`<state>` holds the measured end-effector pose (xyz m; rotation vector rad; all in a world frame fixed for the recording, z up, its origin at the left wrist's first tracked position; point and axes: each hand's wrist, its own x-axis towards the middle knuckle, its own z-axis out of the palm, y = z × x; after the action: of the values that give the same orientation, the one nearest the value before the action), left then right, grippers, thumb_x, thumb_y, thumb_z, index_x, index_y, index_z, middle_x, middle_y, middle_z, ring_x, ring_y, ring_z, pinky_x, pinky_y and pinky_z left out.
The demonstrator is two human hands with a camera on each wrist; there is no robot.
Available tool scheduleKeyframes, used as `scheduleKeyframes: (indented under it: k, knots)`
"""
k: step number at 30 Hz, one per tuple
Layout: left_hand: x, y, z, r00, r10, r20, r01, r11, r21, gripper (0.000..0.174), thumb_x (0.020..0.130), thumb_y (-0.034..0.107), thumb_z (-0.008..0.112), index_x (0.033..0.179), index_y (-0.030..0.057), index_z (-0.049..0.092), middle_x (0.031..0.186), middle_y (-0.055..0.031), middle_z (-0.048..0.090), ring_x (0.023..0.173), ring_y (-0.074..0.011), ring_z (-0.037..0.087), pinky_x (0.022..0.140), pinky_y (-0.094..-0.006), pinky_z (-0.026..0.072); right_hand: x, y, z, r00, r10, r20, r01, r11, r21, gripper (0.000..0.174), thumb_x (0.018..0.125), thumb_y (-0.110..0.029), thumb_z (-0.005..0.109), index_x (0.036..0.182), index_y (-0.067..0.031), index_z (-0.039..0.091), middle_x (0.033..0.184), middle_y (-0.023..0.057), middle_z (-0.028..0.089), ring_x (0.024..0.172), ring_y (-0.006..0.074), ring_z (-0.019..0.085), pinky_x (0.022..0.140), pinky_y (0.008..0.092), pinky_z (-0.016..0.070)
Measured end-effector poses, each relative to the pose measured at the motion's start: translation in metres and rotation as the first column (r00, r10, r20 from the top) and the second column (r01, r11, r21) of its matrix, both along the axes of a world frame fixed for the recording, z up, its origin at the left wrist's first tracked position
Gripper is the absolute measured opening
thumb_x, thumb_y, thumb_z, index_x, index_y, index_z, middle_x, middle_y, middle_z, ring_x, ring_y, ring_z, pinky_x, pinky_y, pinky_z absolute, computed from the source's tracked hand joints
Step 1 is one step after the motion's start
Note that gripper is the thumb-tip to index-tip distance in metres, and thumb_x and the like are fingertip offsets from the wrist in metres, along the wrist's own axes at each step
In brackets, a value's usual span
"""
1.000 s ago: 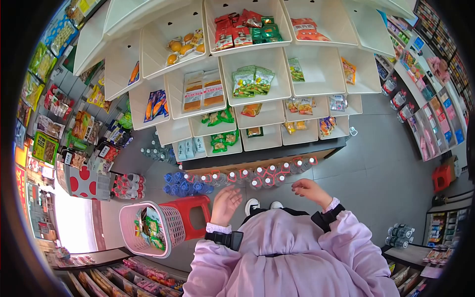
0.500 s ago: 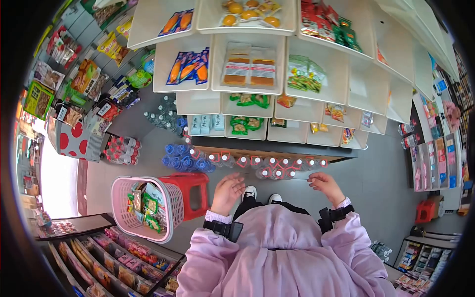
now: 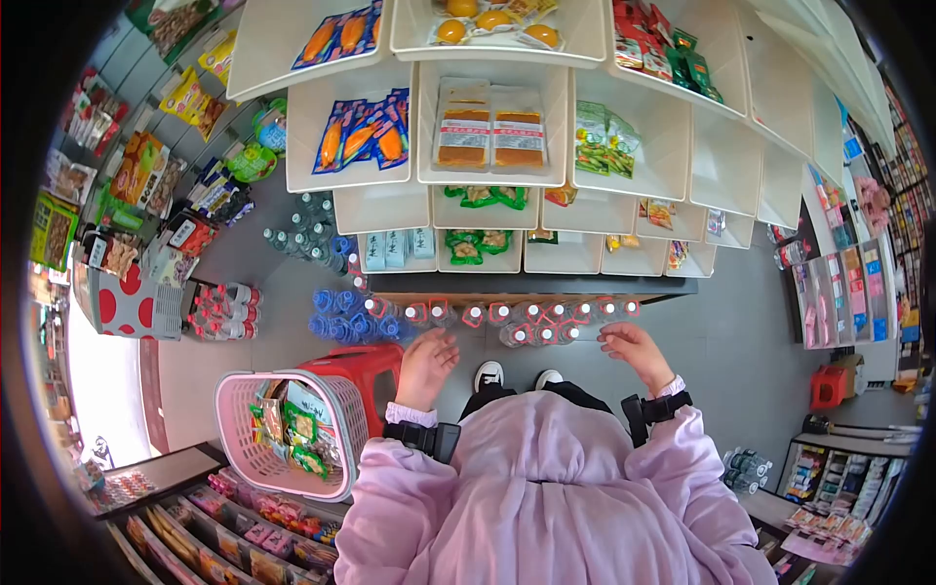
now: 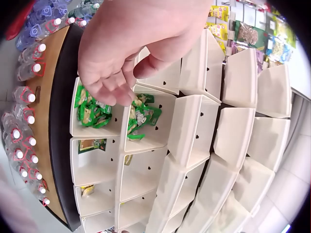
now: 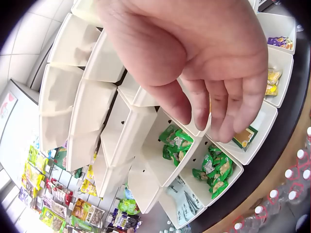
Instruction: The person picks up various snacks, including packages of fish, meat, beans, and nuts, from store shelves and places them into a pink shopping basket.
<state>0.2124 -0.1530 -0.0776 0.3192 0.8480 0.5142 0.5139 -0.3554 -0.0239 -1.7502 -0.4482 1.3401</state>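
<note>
Both hands are held out in front of the body and hold nothing. In the head view the left hand is above the floor, near the red stool, its fingers loosely bent. The right hand is level with it on the other side, fingers relaxed. Ahead rises a tiered rack of white bins, with green snack packets low down and flat brown packets higher up. From the left wrist, the left hand overlaps the lower bins; in the right wrist view the right hand does likewise.
A pink basket with several packets inside stands at the left by the stool. Clear bottles with white caps and blue-topped bottles line the rack's base. Hanging snack bags cover the left wall; another display stands right.
The head view has turned, so the rack's left-hand bins have come nearer the middle and look larger. Both hands stay empty and appear slightly higher in the view.
</note>
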Motion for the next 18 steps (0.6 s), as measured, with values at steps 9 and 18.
scheduleKeyframes:
  k: [9, 18]
  knots:
    - [0.026, -0.009, 0.003, 0.998, 0.033, -0.045, -0.033, 0.999, 0.0, 0.026, 0.077, 0.006, 0.047, 0.103, 0.0037, 0.048, 0.092, -0.0126, 0.056, 0.078, -0.0228, 0.055, 0.071, -0.0346, 0.0456, 0.039, -0.011, -0.016, 1.0, -0.002, -0.009, 0.002, 1.0, -0.006, 0.026, 0.082, -0.015, 0.051, 0.105, -0.003, 0.052, 0.099, 0.0055, 0.057, 0.088, 0.0142, 0.055, 0.075, 0.0266, 0.043]
    - [0.105, -0.069, -0.012, 0.987, 0.155, -0.051, -0.156, 0.988, -0.002, 0.025, 0.077, 0.007, 0.049, 0.102, 0.0011, 0.047, 0.092, -0.0142, 0.056, 0.078, -0.0232, 0.056, 0.071, -0.0349, 0.0459, 0.137, -0.033, -0.043, 0.983, 0.179, -0.037, -0.181, 0.981, -0.066, 0.026, 0.081, -0.017, 0.052, 0.103, -0.0041, 0.053, 0.096, 0.005, 0.058, 0.086, 0.0143, 0.055, 0.073, 0.0267, 0.0431]
